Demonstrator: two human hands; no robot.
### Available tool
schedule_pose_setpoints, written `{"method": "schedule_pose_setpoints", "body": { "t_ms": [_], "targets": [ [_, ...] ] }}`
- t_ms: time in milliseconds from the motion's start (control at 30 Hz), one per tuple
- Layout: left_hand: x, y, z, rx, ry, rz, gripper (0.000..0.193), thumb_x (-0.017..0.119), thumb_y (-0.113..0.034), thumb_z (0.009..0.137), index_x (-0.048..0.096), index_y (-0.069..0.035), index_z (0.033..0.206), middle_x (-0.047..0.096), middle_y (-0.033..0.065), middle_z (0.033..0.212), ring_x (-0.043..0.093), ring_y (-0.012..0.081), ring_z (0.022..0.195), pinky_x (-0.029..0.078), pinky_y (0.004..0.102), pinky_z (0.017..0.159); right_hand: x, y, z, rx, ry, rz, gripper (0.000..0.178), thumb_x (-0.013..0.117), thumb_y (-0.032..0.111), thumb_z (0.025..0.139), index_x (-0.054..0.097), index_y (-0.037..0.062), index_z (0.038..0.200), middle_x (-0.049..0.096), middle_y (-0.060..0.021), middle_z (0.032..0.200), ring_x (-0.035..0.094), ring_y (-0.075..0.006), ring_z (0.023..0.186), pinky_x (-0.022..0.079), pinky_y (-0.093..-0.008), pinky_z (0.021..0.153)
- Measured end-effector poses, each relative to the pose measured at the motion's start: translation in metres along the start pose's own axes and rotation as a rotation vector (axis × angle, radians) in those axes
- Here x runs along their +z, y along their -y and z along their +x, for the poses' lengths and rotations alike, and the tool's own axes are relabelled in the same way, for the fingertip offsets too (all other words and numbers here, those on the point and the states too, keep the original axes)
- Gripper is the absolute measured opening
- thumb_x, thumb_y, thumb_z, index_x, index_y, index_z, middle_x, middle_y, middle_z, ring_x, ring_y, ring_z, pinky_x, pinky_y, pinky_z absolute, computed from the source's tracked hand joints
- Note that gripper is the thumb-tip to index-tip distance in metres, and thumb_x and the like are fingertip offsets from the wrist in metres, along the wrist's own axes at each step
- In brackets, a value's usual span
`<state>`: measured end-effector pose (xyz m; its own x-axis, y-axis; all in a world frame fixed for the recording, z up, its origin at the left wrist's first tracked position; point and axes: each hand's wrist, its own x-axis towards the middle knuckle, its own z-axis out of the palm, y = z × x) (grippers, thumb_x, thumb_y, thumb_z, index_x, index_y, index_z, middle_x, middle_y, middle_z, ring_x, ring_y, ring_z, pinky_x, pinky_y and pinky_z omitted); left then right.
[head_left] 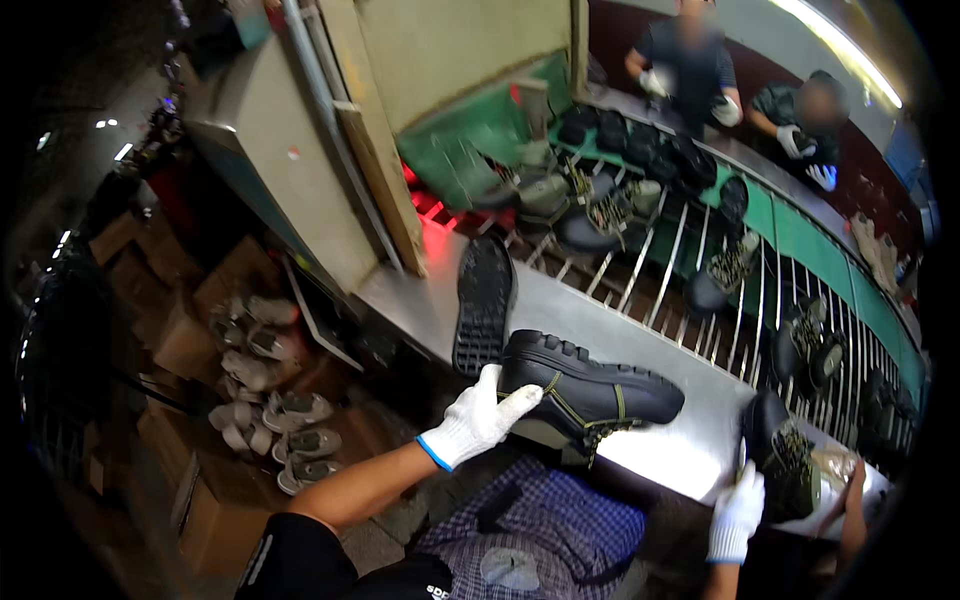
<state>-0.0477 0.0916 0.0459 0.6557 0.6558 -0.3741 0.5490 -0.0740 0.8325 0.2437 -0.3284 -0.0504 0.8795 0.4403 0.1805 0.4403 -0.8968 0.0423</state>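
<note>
My left hand [480, 418], in a white knit glove, grips a black shoe [595, 385] by its heel end. The shoe lies on its side in the air, sole upward, with yellow-green stitching and laces hanging below. Just beyond it, a loose black sole [484, 305] rests on the metal ledge, tread showing. Off to the right, my gloved right hand [738, 512] has its fingers closed beside a second black laced shoe [775, 450]; a thin object seems to rise from the fingers, too blurred to name. Another person's bare hand [852, 498] is at that shoe's far side.
A metal ledge [590, 325] borders a rack of rollers [690, 310] carrying several shoes and soles. A red-glowing machine housing [310, 160] stands at the left. Cardboard boxes [215, 515] and light shoes [300, 410] lie low left. Two people [690, 75] work across the line.
</note>
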Motion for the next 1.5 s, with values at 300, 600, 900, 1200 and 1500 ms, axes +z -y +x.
{"method": "schedule_pose_setpoints", "body": {
  "t_ms": [300, 600, 900, 1200, 1500],
  "targets": [
    [0.104, 0.029, -0.012, 0.364, -0.111, -0.018, 0.102, 0.097, -0.049, 0.074, 0.04, 0.005, 0.14, 0.074, 0.0212, 0.103, 0.075, 0.0282, 0.095, 0.06, 0.0409, 0.087, -0.16, 0.158, 0.018, -0.362, 0.341, 0.643, 0.039, 0.07, 0.02, 0.096, 0.063, 0.0047, 0.132, 0.066, -0.0118, 0.095, 0.065, -0.0261, 0.079, 0.053, -0.0377, 0.073],
    [0.094, -0.002, 0.044, 0.797, -0.103, 0.247, 0.136, 0.094, -0.055, 0.064, 0.023, 0.004, 0.163, 0.037, 0.032, 0.156, 0.043, 0.0514, 0.142, 0.041, 0.0581, 0.119, -0.184, 0.204, 0.058, -0.437, 0.506, 0.171, 0.037, 0.071, 0.036, 0.098, 0.064, 0.004, 0.114, 0.072, -0.0246, 0.085, 0.072, -0.0476, 0.08, 0.057, -0.053, 0.072],
    [0.113, 0.011, 0.051, 0.884, -0.336, 0.248, 0.101, 0.09, -0.037, 0.071, 0.044, 0.009, 0.147, 0.055, 0.026, 0.136, 0.056, 0.0448, 0.122, 0.049, 0.057, 0.106, -0.181, 0.263, 0.032, -0.546, 0.349, 0.209, 0.028, 0.07, 0.028, 0.098, 0.058, 0.0023, 0.101, 0.066, -0.0228, 0.07, 0.07, -0.0444, 0.065, 0.057, -0.0546, 0.061],
    [0.118, 0.003, 0.055, 1.03, -0.476, 0.285, 0.096, 0.086, -0.048, 0.083, 0.044, 0.011, 0.146, 0.056, 0.0267, 0.133, 0.059, 0.0446, 0.12, 0.051, 0.0539, 0.103, -0.178, 0.238, 0.02, -0.785, 0.45, 0.082, 0.039, 0.069, 0.039, 0.101, 0.057, 0.0026, 0.109, 0.067, -0.0124, 0.066, 0.068, -0.0319, 0.052, 0.052, -0.0438, 0.045],
    [0.098, -0.011, 0.051, 0.969, -0.256, 0.384, 0.112, 0.096, -0.04, 0.068, 0.038, 0.007, 0.151, 0.052, 0.0268, 0.139, 0.053, 0.0432, 0.128, 0.046, 0.0527, 0.11, -0.129, 0.154, 0.085, -0.478, 0.257, 0.212, 0.045, 0.057, 0.051, 0.107, 0.058, 0.007, 0.113, 0.074, -0.0194, 0.088, 0.075, -0.0388, 0.076, 0.059, -0.0501, 0.064]
  ]
}}
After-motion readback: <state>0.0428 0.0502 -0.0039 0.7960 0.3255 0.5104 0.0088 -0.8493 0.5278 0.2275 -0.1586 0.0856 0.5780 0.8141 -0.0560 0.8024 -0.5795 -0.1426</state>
